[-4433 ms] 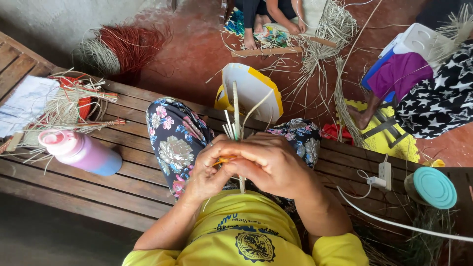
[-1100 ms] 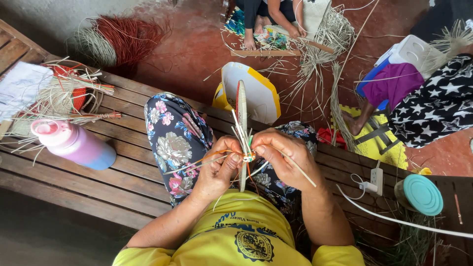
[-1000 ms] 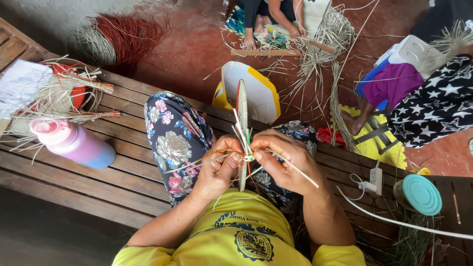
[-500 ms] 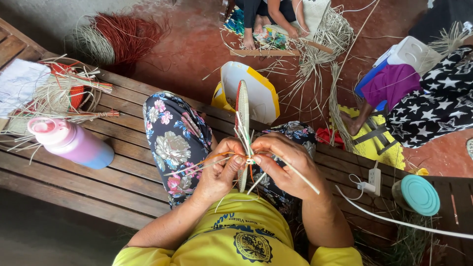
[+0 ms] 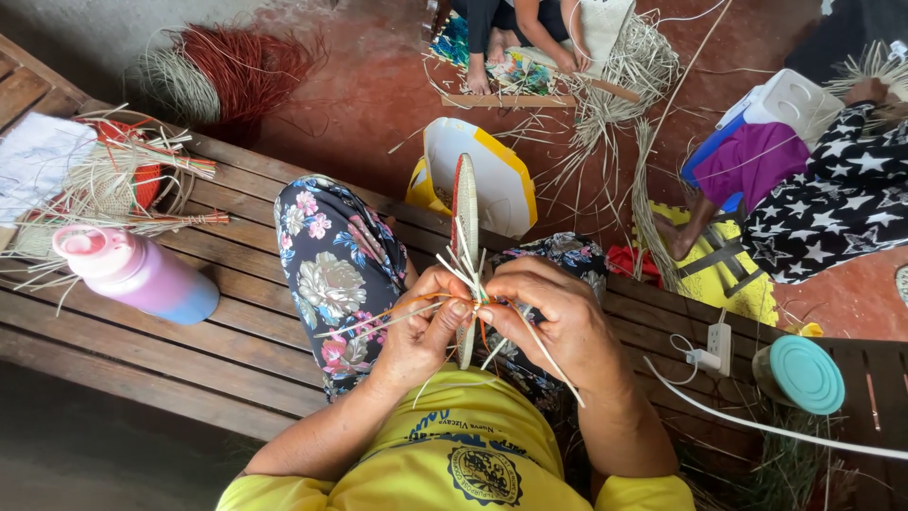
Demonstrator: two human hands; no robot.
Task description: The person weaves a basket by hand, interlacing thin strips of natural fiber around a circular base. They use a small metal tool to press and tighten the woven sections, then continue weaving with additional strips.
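— What's in my hands?

— A flat woven straw piece (image 5: 465, 213), seen edge-on, standing upright in front of my lap – pale fibre with a reddish rim.

— And the loose ends?

— Thin pale strands (image 5: 470, 274) fan out from its lower part, where my fingers pinch it; one orange strand (image 5: 409, 305) runs leftward across my knee.

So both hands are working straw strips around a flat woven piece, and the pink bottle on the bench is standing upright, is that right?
Not quite. The head view shows the pink bottle lying on its side on the bench. Both the left hand and right hand do work straw strips around the flat woven piece.
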